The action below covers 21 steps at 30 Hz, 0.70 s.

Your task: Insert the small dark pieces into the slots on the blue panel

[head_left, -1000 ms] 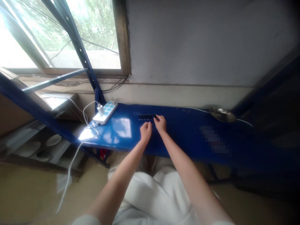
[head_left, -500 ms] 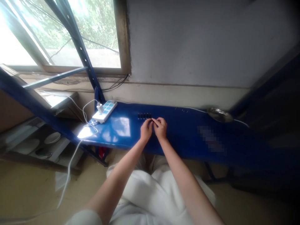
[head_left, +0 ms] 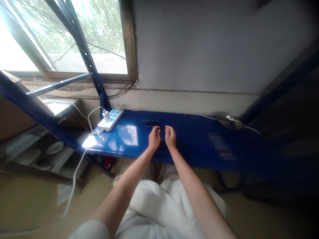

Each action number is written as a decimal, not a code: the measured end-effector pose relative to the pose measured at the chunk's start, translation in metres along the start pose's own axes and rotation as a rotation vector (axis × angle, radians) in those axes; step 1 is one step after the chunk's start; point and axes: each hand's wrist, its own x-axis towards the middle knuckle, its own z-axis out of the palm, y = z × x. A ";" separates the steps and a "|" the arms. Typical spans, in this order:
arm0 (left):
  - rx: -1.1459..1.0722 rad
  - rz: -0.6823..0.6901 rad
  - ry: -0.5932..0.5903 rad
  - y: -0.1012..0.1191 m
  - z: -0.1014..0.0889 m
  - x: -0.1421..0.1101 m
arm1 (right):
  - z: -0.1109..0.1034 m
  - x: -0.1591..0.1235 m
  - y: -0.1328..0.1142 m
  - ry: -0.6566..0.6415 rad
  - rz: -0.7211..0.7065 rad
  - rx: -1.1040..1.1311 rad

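Note:
My left hand (head_left: 154, 138) is closed, its thumb and fingers pinching a small dark piece (head_left: 162, 128) that spans the narrow gap between my hands. At its other end, my right hand (head_left: 170, 136) has its fingertips closed on it. Its exact kind is too small to make out. Just beyond my left fingers, several small black pieces (head_left: 152, 123) stand side by side in a short row on the blue table (head_left: 189, 142).
A white power strip (head_left: 111, 120) with a plugged-in charger (head_left: 106, 115) lies at the table's left end. Tiny bits (head_left: 193, 118) lie near the back edge. A shiny metal bowl-like object (head_left: 229, 121) rests at the back right, a white cable (head_left: 251, 129) beside it.
My right hand has taken the end piece from the row and brought it back to my left hand. Both hands now hold it, with my fingertips slightly farther apart than half a second ago.

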 end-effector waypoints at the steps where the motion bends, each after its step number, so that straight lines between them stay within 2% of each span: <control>1: 0.006 0.007 -0.011 0.000 0.000 0.000 | 0.000 0.001 -0.001 0.018 0.056 0.033; 5: 0.002 0.022 -0.069 0.005 -0.001 0.000 | -0.003 0.008 -0.008 0.097 0.242 0.208; 8: -0.044 0.039 -0.107 0.021 -0.006 0.007 | -0.016 0.017 -0.024 0.080 0.285 0.340; 14: -0.058 0.161 -0.192 0.076 -0.031 0.021 | -0.046 0.023 -0.075 0.139 0.232 0.441; 21: 0.021 0.263 -0.121 0.116 -0.058 0.012 | -0.058 0.008 -0.118 0.190 0.147 0.423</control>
